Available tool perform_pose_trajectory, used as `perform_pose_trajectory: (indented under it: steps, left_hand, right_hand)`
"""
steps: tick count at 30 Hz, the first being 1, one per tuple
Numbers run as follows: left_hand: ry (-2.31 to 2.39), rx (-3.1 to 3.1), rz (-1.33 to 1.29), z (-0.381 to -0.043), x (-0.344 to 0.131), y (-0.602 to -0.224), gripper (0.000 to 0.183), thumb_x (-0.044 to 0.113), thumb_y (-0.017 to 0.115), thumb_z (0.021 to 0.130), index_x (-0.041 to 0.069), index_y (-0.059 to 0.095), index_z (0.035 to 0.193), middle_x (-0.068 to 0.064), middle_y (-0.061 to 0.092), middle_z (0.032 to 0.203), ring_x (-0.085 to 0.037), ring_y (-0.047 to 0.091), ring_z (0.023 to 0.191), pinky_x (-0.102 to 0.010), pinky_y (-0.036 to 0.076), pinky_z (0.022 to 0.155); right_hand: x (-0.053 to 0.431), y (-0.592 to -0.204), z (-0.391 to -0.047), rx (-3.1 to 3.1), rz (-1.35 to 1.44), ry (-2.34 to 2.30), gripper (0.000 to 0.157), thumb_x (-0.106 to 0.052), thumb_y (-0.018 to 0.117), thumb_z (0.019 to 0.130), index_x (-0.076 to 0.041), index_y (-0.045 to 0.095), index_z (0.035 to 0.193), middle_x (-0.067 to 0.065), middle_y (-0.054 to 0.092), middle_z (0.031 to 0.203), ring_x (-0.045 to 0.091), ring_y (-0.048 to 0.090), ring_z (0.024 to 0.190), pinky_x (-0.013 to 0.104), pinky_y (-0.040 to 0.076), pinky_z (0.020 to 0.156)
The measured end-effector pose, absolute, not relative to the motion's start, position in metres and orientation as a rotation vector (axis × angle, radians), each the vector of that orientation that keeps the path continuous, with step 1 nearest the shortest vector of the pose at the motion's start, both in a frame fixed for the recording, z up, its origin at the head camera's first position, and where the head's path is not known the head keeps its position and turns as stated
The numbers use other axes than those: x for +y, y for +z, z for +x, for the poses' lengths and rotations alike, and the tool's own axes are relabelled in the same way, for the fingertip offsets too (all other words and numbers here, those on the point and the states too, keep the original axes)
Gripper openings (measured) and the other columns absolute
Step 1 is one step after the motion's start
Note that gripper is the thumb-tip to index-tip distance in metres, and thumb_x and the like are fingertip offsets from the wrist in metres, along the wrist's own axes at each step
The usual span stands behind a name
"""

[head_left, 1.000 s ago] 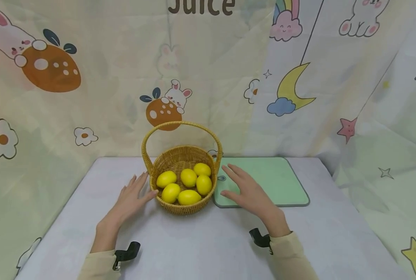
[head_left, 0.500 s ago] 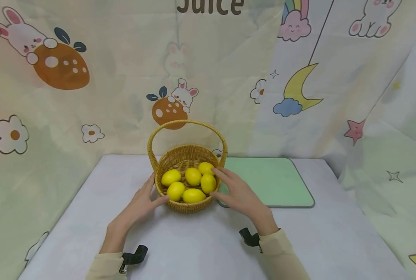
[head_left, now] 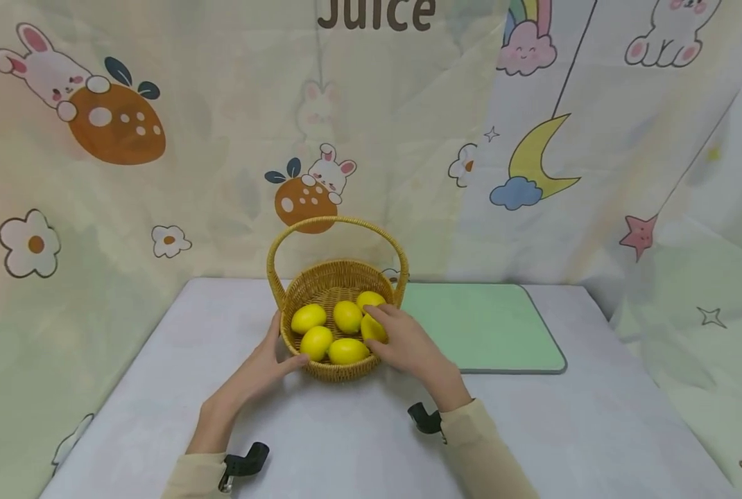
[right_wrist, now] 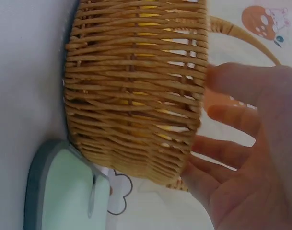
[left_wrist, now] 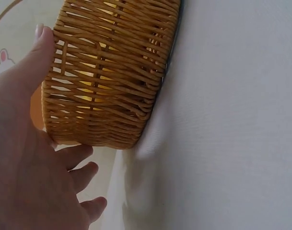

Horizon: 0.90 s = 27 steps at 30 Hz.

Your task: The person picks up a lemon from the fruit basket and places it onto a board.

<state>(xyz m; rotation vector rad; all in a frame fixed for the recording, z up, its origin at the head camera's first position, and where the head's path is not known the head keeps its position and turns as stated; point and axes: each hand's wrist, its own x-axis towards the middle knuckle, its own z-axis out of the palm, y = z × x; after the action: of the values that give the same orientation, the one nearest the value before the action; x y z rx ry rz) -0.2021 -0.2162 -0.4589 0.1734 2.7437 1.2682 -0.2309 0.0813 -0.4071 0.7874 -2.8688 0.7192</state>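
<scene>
A woven basket (head_left: 340,373) with a tall arched handle stands toward the back of the table and holds several yellow lemons (head_left: 348,317). My left hand (head_left: 263,367) grips the basket's left side, thumb at the front rim and fingers along the outer wall; in the left wrist view the lower fingers stick out past the weave. My right hand (head_left: 411,346) reaches over the right rim. Its thumb and forefinger lie either side of one lemon (head_left: 373,328), partly covering it. From the right wrist, the fingers look spread and only slightly bent, with gaps between them.
A pale green cutting board (head_left: 489,326) with a grey edge lies just right of the basket. White cloth covers the table (head_left: 346,443). Behind it hangs a printed fabric backdrop (head_left: 221,104) with rabbits, flowers and a moon.
Both hands have come in to the basket. My left hand has closed up to its side; my right hand has moved left from over the board, across the rim to a lemon.
</scene>
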Motion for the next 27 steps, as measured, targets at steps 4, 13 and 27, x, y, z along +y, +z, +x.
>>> perform_pose_trajectory:
  steps: [4,13,27]
  left_hand:
    - [1.279,2.727,0.16,-0.203,-0.217,-0.461,0.11,0.062,0.062,0.089,0.034,-0.02,0.156,-0.005,-0.007,0.169,-0.037,0.003,0.155,-0.067,0.012,0.12]
    - [1.279,2.743,0.154,-0.207,-0.217,-0.463,0.107,0.063,0.062,0.089,0.039,-0.018,0.155,-0.005,-0.003,0.169,-0.038,0.007,0.155,-0.066,0.014,0.12]
    - [1.242,2.799,0.162,-0.204,-0.201,-0.461,0.136,0.073,0.077,0.067,0.032,-0.016,0.158,-0.007,-0.004,0.169,-0.034,0.006,0.156,-0.065,0.018,0.12]
  right_hand:
    - [0.074,-0.409,-0.235,-2.895,0.778,0.649,0.061,-0.028,0.07,0.092,-0.015,0.049,0.147,0.01,0.056,0.141,0.028,0.06,0.12,0.045,0.052,0.101]
    - [0.06,-0.407,-0.24,-2.935,0.721,0.573,0.054,-0.015,0.071,0.089,-0.005,0.056,0.139,0.017,0.063,0.125,0.028,0.062,0.103,0.042,0.055,0.089]
    - [0.053,-0.412,-0.245,-2.886,0.663,0.531,0.04,-0.011,0.074,0.084,-0.004,0.067,0.122,0.014,0.066,0.105,0.024,0.056,0.085,0.036,0.05,0.074]
